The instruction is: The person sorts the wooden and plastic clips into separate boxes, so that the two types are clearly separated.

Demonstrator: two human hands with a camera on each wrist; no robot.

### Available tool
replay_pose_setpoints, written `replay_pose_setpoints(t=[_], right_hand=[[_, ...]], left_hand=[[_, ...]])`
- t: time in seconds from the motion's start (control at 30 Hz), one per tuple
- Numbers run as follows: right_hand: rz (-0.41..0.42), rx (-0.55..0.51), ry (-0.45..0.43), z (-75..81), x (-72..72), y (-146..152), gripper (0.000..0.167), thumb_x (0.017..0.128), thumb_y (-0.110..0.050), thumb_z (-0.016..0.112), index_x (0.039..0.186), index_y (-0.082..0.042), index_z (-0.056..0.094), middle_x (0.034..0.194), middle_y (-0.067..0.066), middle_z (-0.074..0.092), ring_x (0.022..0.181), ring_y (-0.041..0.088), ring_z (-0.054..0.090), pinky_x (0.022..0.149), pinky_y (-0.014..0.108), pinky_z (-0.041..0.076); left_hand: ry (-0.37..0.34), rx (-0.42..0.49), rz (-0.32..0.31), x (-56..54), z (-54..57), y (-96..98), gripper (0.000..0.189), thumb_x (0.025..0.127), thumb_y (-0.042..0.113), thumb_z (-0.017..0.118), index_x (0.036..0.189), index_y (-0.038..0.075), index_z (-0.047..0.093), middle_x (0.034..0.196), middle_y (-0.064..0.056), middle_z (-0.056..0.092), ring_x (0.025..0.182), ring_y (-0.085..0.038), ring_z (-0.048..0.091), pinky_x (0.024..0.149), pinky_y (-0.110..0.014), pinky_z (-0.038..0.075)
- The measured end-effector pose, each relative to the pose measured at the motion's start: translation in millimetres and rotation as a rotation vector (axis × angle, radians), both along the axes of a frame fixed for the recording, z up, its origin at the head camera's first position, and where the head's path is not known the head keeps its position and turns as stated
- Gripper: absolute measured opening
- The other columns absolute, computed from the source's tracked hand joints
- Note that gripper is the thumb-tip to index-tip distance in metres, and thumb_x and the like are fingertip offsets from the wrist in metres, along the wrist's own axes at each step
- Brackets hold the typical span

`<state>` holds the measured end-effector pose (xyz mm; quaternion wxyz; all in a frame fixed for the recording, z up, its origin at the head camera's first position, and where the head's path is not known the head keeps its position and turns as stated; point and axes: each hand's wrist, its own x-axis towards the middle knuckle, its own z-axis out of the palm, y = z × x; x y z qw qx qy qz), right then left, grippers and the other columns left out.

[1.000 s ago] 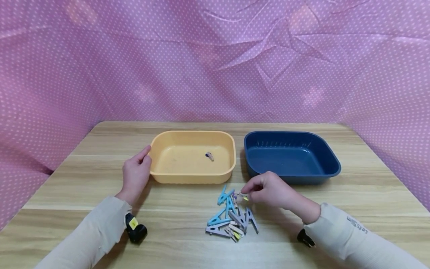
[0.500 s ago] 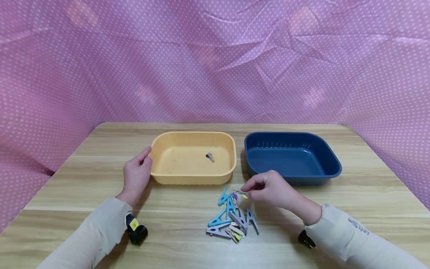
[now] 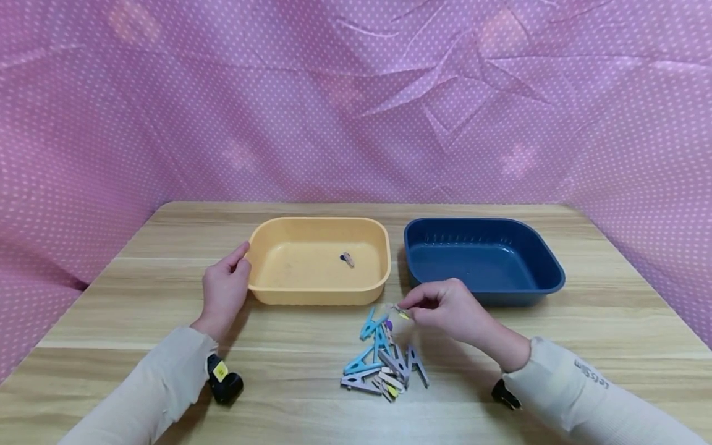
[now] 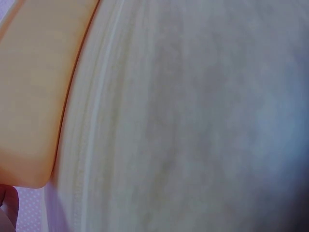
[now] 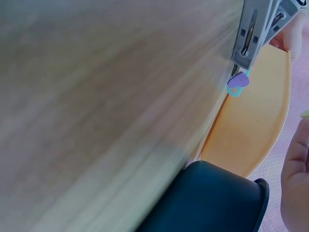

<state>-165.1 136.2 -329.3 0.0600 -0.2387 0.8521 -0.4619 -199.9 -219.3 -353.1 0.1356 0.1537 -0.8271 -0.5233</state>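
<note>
My left hand (image 3: 224, 287) grips the left rim of a yellow plastic basin (image 3: 317, 297); part of that hand shows below the basin's corner in the left wrist view. A small wooden clothespin (image 3: 348, 259) with a dark blue end lies inside the basin. Between thumb and forefinger, my right hand (image 3: 456, 314) pinches another small clothespin (image 3: 402, 313) with a yellow decoration, just above the pile. That pile mixes light blue clothespins (image 3: 358, 362), grey clothespins (image 3: 360, 384) and small wooden ones, one bearing a purple heart (image 5: 238, 80).
A dark blue basin (image 3: 500, 297) stands right of the yellow one, behind my right hand, with a narrow gap between the two. Both rest on a wood-grain table (image 3: 289, 377). A pink dotted cloth (image 3: 356, 123) hangs behind and at the sides.
My right hand has lifted the small yellow-decorated clothespin slightly up and away from the pile, uncovering the purple piece. My left hand stays on the basin.
</note>
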Motion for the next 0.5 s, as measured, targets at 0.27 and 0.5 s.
replay_pose_setpoints(t=[0.27,0.5], right_hand=[[-0.051,-0.027,0.022,-0.9,-0.4,-4,0.017,0.079,-0.001,0.063,0.089,-0.010,0.074,0.085,0.001,0.070,0.069,0.014,0.056,0.057,0.021,0.051],[-0.129,-0.070,0.029,2.7,-1.3,-14,0.016,0.079,-0.002,0.064,0.090,-0.009,0.073,0.087,0.003,0.070,0.070,0.017,0.055,0.057,0.021,0.051]], left_hand=[[-0.006,0.008,-0.005,1.6,0.7,1.7,0.041,0.095,0.018,0.039,0.135,0.014,0.047,0.139,0.005,0.044,0.128,-0.011,0.040,0.101,-0.028,0.040],[0.005,0.006,-0.004,1.5,0.0,0.1,0.040,0.095,0.018,0.040,0.134,0.015,0.048,0.139,0.005,0.045,0.128,-0.011,0.040,0.100,-0.027,0.040]])
